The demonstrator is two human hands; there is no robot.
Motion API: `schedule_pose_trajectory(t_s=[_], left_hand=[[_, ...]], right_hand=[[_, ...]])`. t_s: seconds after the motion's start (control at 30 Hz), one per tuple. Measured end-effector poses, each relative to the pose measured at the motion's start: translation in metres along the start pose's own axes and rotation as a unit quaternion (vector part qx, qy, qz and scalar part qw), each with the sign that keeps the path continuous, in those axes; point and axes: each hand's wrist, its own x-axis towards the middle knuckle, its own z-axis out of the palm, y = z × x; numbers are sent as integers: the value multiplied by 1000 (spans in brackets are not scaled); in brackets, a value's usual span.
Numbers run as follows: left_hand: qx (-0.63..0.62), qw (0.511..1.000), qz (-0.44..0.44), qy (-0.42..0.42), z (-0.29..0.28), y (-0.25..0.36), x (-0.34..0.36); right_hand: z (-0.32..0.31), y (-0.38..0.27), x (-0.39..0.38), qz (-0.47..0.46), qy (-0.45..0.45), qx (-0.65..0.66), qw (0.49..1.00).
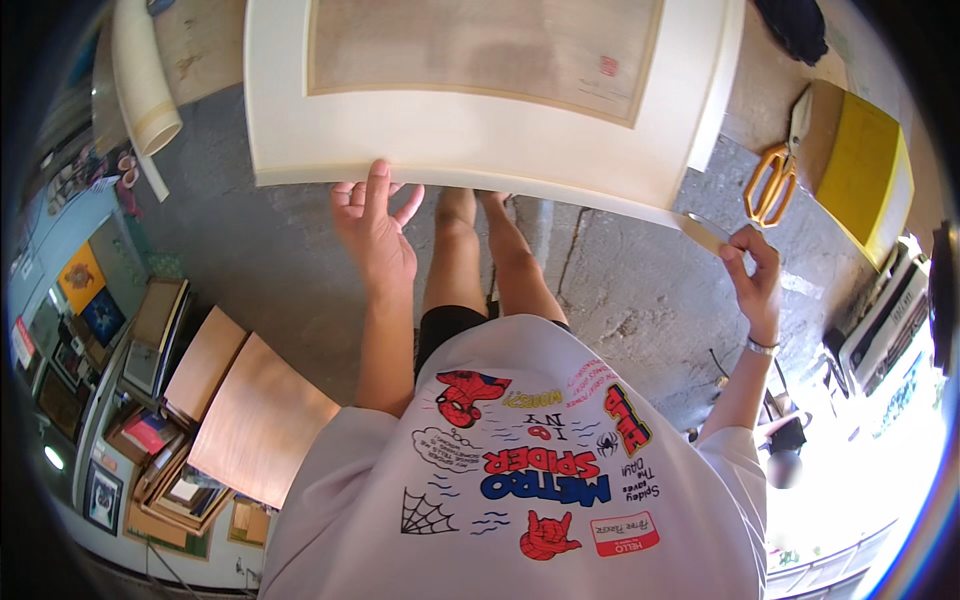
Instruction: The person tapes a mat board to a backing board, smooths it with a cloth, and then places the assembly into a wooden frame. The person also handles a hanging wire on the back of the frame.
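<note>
A mounted picture (470,125), with a broad white border, a tan inner frame line and a small red mark near one corner, lies at the top of the view, its near edge toward the person. A pale strip (704,234) runs along that edge and sticks out past its right corner.

The left hand (385,225) is at the near edge, left of the middle, its thumb up over the strip and the other fingers bent and spread (whether they press from beneath, I cannot tell). The right hand (755,275), with a shiny band (762,347) at the wrist, pinches the strip's free end between thumb and fingers, just off the picture's corner.

Scissors (776,185) with orange handles lie near the right hand, blades pointing away from the person, beside a yellow object (868,175). A cream roll (143,80) is at the far left.
</note>
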Motion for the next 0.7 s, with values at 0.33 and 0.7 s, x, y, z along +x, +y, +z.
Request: schedule_pose_trajectory(t_s=[0.33,0.7], left_hand=[[-1,999,2,-33,11,-6,-9],[-12,995,-30,-99,15,-24,-25]], right_hand=[[0,-5,2,-3,-4,7,1000],[-3,-7,-2,-11,-1,-3,1000]])
